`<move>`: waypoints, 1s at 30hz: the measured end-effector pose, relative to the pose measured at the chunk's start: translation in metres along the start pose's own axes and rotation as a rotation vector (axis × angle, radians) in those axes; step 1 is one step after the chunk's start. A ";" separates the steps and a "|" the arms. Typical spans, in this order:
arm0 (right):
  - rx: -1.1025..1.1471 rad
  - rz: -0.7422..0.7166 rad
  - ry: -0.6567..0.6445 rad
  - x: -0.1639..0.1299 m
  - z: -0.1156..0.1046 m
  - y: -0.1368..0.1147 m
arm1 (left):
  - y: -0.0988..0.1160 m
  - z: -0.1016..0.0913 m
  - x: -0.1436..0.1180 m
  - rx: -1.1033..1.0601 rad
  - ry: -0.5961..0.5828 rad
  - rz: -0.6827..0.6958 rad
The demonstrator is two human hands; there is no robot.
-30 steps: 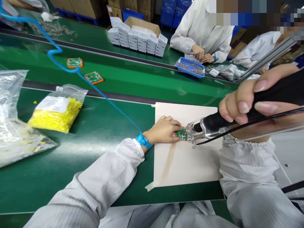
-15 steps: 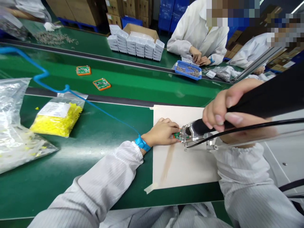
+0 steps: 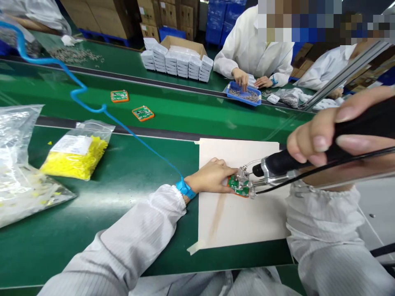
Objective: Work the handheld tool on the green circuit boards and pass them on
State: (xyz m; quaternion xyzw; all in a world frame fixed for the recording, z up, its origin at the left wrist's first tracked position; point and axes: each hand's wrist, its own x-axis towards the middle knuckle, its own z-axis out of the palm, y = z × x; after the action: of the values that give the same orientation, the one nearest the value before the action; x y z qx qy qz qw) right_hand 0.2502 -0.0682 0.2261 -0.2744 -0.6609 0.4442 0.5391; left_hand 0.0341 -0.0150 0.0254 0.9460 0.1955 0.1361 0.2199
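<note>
On the pale sheet (image 3: 243, 222) lies a green circuit board (image 3: 243, 191) in an orange frame. My left hand (image 3: 212, 176), with a blue wrist strap (image 3: 185, 189), grips the board's left edge between thumb and fingers. My right hand (image 3: 314, 137) is wrapped round a black powered screwdriver (image 3: 279, 161), held slanting down to the left. Its metal nose covers part of the board's right side; whether the bit touches a screw cannot be made out. A thin black hose runs along the tool.
Two framed boards (image 3: 119, 96) lie on the green conveyor (image 3: 191, 119). At left are a bag of yellow parts (image 3: 74, 154) and a larger clear bag (image 3: 27, 181). Across the belt, a co-worker's hand (image 3: 240, 78) reaches into a blue tray (image 3: 231, 93) beside stacked white trays (image 3: 177, 61).
My right hand and the screwdriver have shifted right, uncovering more of the board, which sits turned and slightly lower. The conveyor boards moved right. A co-worker's hand moved into the blue tray.
</note>
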 end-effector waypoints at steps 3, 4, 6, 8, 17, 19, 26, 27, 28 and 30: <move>0.072 -0.125 -0.214 0.012 0.016 0.027 | 0.000 0.000 -0.001 -0.003 -0.013 0.007; 0.079 -0.123 -0.207 0.013 0.016 0.031 | 0.000 0.000 -0.001 -0.007 -0.016 0.011; 0.096 -0.125 -0.167 0.013 0.013 0.033 | -0.001 0.000 -0.001 -0.015 -0.017 0.013; 0.106 -0.135 -0.173 0.011 0.009 0.032 | -0.002 0.001 -0.001 -0.021 -0.016 0.008; 0.058 -0.083 -0.205 0.012 0.014 0.027 | 0.000 -0.002 0.000 -0.041 -0.032 0.001; 0.049 -0.076 -0.173 0.009 0.014 0.027 | -0.001 -0.001 0.000 -0.042 -0.022 0.003; 0.028 -0.011 -0.215 0.010 0.015 0.022 | -0.001 -0.001 0.000 -0.044 -0.019 0.009; 0.032 0.004 -0.233 0.011 0.017 0.022 | -0.002 -0.001 0.000 -0.041 -0.020 0.007; 0.046 0.006 -0.239 0.012 0.019 0.024 | -0.002 -0.001 0.001 -0.038 -0.022 0.006; 0.079 -0.012 -0.224 0.013 0.027 0.029 | -0.002 -0.001 0.000 -0.033 -0.033 0.006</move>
State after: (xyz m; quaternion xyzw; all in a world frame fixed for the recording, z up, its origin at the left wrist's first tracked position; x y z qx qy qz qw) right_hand 0.2181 -0.0521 0.2061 -0.1975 -0.7006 0.4946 0.4749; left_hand 0.0334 -0.0125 0.0251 0.9450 0.1868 0.1243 0.2381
